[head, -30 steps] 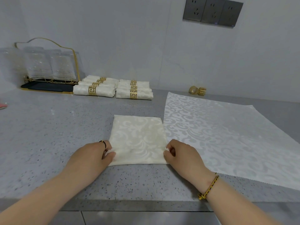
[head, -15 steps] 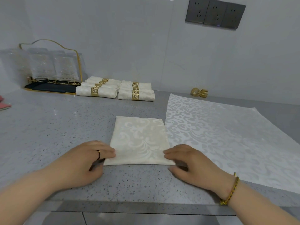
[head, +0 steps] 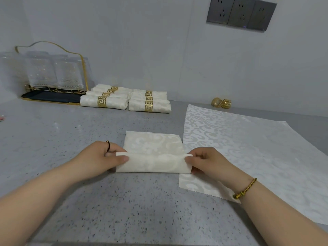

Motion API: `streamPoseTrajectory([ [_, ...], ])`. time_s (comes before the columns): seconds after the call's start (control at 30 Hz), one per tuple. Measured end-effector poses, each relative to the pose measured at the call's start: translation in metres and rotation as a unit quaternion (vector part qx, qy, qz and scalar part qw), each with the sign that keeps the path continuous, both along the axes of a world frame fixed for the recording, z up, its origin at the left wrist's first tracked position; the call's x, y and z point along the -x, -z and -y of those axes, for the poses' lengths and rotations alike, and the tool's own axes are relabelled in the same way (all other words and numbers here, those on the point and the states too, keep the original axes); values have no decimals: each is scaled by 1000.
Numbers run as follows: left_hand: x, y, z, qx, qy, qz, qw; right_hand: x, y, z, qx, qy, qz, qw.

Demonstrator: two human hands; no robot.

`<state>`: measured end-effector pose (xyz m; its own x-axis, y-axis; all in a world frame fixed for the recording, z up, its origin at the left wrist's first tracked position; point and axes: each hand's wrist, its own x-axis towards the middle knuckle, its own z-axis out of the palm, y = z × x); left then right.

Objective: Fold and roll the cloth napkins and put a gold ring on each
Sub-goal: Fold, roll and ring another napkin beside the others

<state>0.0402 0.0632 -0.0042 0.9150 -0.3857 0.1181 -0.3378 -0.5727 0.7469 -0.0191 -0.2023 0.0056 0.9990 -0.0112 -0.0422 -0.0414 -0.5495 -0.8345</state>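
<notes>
A cream folded napkin [head: 154,144] lies on the grey counter in front of me, its near edge turned up and over into a first fold. My left hand [head: 99,157] pinches that fold's left end and my right hand [head: 205,160] pinches its right end. A larger white patterned napkin [head: 248,148] lies spread flat to the right. Two loose gold rings [head: 221,103] stand by the wall beyond it. Several rolled napkins with gold rings [head: 124,99] are stacked at the back.
A gold wire rack with upturned glasses [head: 51,75] on a dark tray stands at the back left. Grey wall sockets [head: 241,14] sit above. The counter's front edge [head: 142,243] is just below my forearms.
Both hands have lifted the napkin's near edge and folded it away from me. Before, they only held the flat napkin's near corners.
</notes>
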Motion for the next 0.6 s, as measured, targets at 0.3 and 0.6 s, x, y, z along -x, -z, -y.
streamPoseTrajectory([
  [0.3,-10,16,6,14,-38,60,997,-18,16,-10,146,47,97,983],
  [0.6,-11,18,-6,-67,79,212,972,-11,12,-3,246,-109,181,946],
])
